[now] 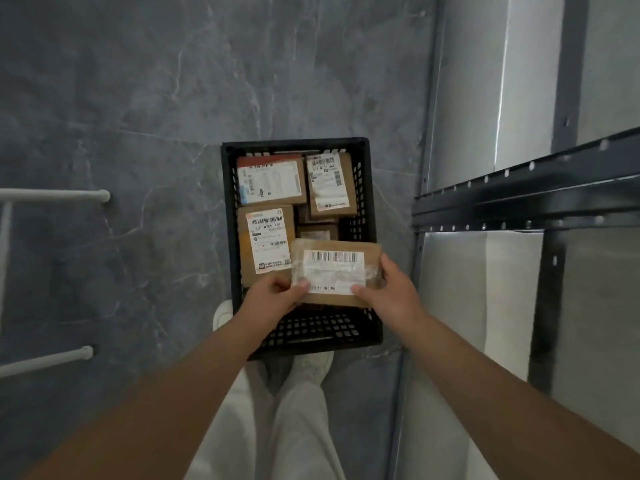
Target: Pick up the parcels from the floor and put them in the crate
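Note:
A black slatted plastic crate (pixel 304 332) stands on the grey floor in front of my feet. Inside it lie several brown cardboard parcels with white labels, such as one at the back left (pixel 270 180), one at the back right (pixel 330 185) and one at the left (pixel 266 242). Both hands hold another brown parcel (pixel 334 270) flat above the crate's near right part. My left hand (pixel 273 296) pinches its near left corner with the thumb on the label. My right hand (pixel 388 292) grips its right edge.
A dark metal shelving rack (pixel 526 199) with silvery panels stands close on the right. White bars (pixel 52 195) stick out at the left edge. Grey marbled floor (pixel 138 116) spreads behind and left of the crate. My light trousers and shoes are just behind the crate.

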